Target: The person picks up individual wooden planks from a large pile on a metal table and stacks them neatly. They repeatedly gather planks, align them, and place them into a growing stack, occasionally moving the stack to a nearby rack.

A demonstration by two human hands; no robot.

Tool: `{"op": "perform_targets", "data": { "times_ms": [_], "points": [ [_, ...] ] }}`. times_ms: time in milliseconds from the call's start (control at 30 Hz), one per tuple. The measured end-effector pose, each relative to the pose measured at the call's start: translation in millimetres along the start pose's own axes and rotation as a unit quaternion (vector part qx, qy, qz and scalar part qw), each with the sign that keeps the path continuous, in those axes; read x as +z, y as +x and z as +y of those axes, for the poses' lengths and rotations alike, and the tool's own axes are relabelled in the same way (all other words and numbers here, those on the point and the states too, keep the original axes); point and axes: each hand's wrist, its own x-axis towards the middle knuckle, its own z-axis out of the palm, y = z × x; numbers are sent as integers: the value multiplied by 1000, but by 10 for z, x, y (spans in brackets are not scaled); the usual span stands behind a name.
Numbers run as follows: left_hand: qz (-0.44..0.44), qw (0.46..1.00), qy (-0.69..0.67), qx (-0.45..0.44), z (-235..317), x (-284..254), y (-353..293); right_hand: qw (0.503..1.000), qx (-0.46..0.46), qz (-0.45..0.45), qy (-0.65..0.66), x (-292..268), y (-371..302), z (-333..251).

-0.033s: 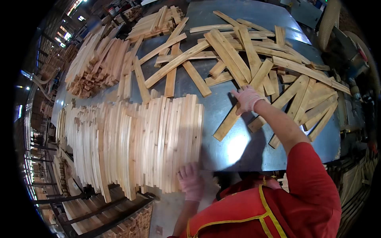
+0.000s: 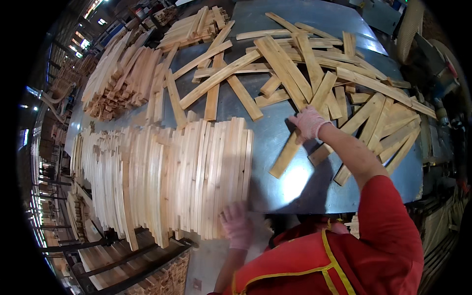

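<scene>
My right hand [image 2: 309,124], in a pinkish knit glove, is closed over a narrow wooden plank [image 2: 285,158] at the near side of a loose, crisscrossed heap. The plank lies slanted, its far part reaching up among other planks [image 2: 282,69]. My left hand [image 2: 237,227], gloved alike, rests at the near right end of a long row of wooden slats [image 2: 209,177] standing tightly side by side. Its fingers are stretched out against the slat ends, with nothing seen in them.
Everything lies on a shiny metal tabletop [image 2: 260,191]. Stacked wood strips [image 2: 120,83] stand at the far left, with another stack [image 2: 191,29] behind. More timber [image 2: 142,275] sits on a rack below left. A ribbed hose [image 2: 410,29] hangs at the far right.
My right hand has shifted slightly right, and the plank under it has swung a little, its near end moving right and nearer. My left hand stays put.
</scene>
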Motion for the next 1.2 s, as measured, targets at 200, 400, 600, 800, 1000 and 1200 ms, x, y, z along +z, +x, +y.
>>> {"op": "perform_targets", "data": {
  "times_ms": [200,400,600,800,1000,1200],
  "points": [
    [8,990,-79,115,71,-287,166,930,-248,-264,-61,53,-577,14],
    [-113,651,-708,-248,-127,-922,418,976,13,-109,190,-381,-863,-187],
    [-132,388,-861,-300,-581,-486,372,841,212,30,497,267,-511,-1173],
    [-129,320,-908,-240,-757,-419,180,785,112,-62,607,428,-302,-2410],
    [-110,651,-736,-149,-528,-249,148,621,39,-73,780,140,-747,-2913],
    [174,976,-71,109,-683,-1546,627,847,-91,-115,510,-150,-923,-2482]
  ]
}}
